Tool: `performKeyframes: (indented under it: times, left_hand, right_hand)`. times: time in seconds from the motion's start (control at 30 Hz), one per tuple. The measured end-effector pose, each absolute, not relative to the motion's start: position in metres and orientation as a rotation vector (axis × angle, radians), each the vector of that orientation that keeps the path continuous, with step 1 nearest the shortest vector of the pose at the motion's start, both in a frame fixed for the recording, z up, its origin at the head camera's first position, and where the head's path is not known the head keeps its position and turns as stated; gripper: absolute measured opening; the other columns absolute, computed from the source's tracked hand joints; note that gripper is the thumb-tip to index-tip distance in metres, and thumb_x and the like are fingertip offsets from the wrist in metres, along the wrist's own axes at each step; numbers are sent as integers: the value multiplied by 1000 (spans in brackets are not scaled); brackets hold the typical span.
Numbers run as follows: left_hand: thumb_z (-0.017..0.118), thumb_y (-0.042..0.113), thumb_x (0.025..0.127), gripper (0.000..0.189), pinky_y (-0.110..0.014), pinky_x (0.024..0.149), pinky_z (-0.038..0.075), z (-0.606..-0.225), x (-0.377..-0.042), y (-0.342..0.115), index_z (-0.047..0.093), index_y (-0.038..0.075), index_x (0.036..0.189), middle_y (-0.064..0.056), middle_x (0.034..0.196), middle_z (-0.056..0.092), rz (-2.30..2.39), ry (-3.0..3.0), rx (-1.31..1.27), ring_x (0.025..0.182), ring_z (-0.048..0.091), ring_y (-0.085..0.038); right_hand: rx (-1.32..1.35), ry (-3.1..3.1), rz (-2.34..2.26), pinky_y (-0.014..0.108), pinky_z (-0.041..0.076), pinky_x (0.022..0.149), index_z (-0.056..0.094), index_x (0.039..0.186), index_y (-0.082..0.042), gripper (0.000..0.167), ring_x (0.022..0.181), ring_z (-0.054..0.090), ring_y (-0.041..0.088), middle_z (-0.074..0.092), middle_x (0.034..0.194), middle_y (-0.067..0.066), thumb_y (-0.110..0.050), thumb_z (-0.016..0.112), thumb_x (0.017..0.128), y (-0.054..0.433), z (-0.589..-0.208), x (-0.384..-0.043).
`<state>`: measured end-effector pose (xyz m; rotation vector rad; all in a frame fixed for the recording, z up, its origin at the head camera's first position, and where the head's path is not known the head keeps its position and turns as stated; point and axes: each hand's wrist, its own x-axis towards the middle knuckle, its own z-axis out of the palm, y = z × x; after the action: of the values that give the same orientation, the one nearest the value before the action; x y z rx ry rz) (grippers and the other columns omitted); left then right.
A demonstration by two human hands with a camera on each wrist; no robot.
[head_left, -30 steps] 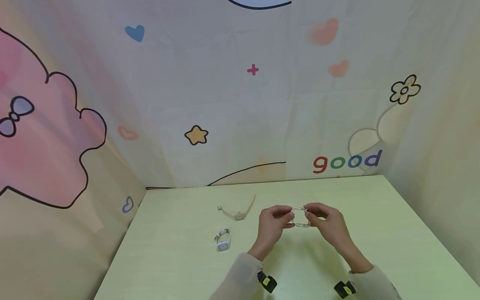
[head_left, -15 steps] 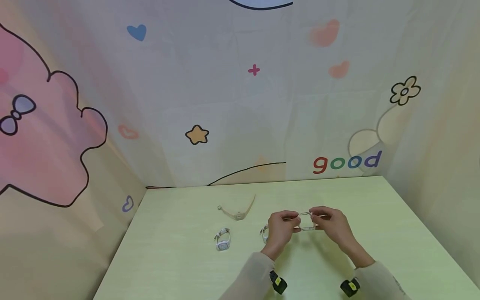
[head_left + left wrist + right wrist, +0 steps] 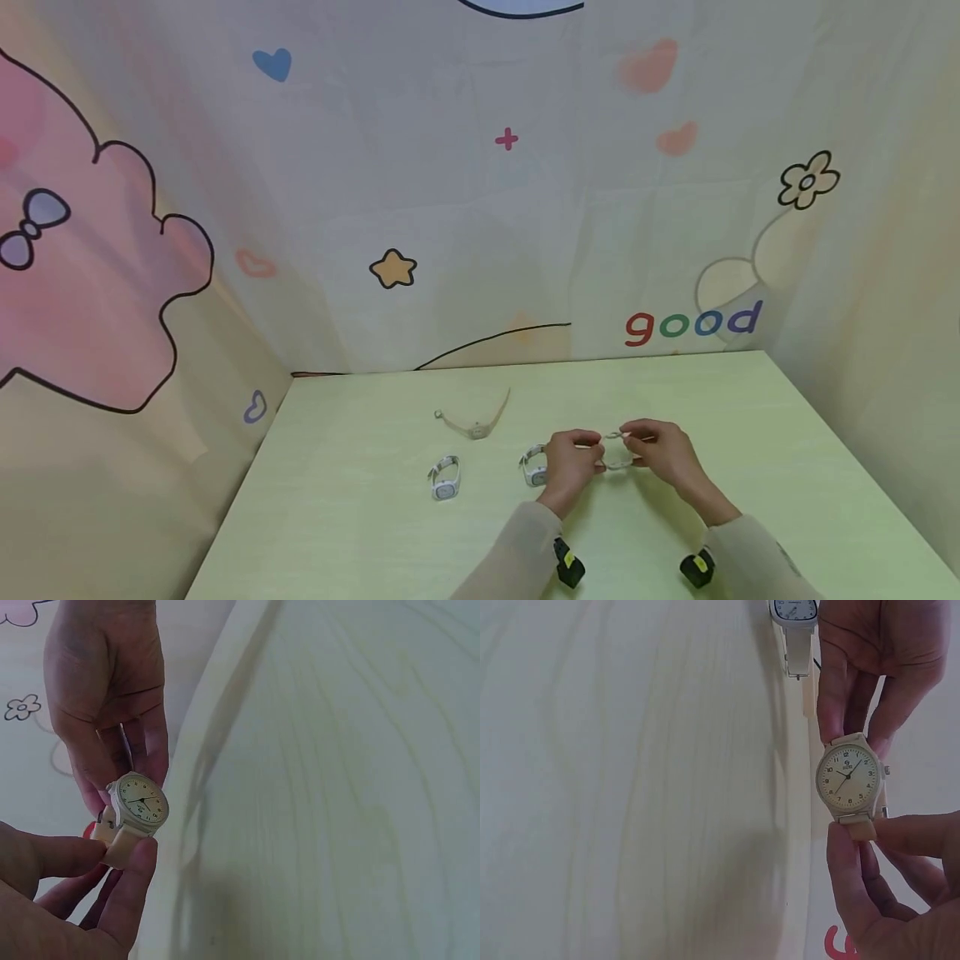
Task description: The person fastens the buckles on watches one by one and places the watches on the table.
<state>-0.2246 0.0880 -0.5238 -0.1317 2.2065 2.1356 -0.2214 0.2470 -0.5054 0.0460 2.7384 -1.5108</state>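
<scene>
Both hands hold one wristwatch point(image 3: 847, 784) with a round cream dial, a pale case and a light strap bent into a loop. My left hand point(image 3: 572, 471) pinches the strap at one side of the case, and my right hand point(image 3: 663, 454) pinches it at the other. In the left wrist view the dial of this wristwatch point(image 3: 142, 799) faces up between the fingertips. Just left of my left hand stands a white watch point(image 3: 535, 477), partly hidden by that hand.
Another white watch point(image 3: 446, 479) stands looped on the pale green table point(image 3: 352, 517), farther left. Behind it a thin-strapped watch point(image 3: 478, 430) lies spread out. A printed curtain point(image 3: 480, 208) hangs behind the table's back edge.
Both hands, with the wristwatch between them, have moved right and slightly toward me. The white watch behind my left hand has come into view. The other watches lie as before.
</scene>
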Motion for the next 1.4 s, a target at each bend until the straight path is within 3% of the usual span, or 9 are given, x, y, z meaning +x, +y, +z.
performKeyframes:
  times: [0.33, 0.7, 1.03, 1.27, 1.4]
  left_hand:
    - [70, -8, 78, 13, -19, 52, 54, -534, -228, 92, 74, -1, 88, -4, 72, 70, 2020, 2356, -125, 55, 59, -6]
    - [72, 7, 78, 7, -20, 63, 47, -531, -228, 88, 78, 8, 81, 1, 75, 73, 1681, 2691, -13, 71, 60, -5]
    - [69, 15, 85, 11, -22, 62, 49, -522, -224, 78, 76, 8, 89, -1, 85, 74, 1676, 2628, 55, 74, 60, -6]
    - [68, 16, 88, 17, -19, 57, 49, -502, -216, 65, 74, 5, 100, -1, 89, 74, 1775, 2518, 107, 65, 63, -4]
    - [67, 17, 90, 15, -20, 58, 51, -492, -213, 57, 75, 10, 100, 0, 93, 74, 1836, 2476, 143, 69, 69, -11]
  right_hand:
    - [63, 2685, -1521, 32, 61, 68, 67, 116, 4, 26, 90, 67, 23, 67, 108, 22, -4, 61, 93, 249, -517, -230]
    - [31, 2768, -1424, 32, 60, 66, 67, 114, 5, 24, 87, 70, 24, 69, 105, 24, -3, 61, 92, 250, -518, -232]
    - [36, 2822, -1341, 33, 60, 68, 66, 117, 3, 26, 86, 71, 25, 70, 108, 23, -7, 61, 93, 252, -513, -227]
    - [2, 2840, -1366, 33, 60, 70, 64, 122, 2, 31, 92, 70, 27, 69, 110, 22, -13, 61, 95, 251, -499, -219]
    - [-13, 2840, -1416, 31, 60, 72, 64, 123, 1, 31, 94, 70, 27, 69, 112, 20, -15, 61, 96, 248, -491, -215]
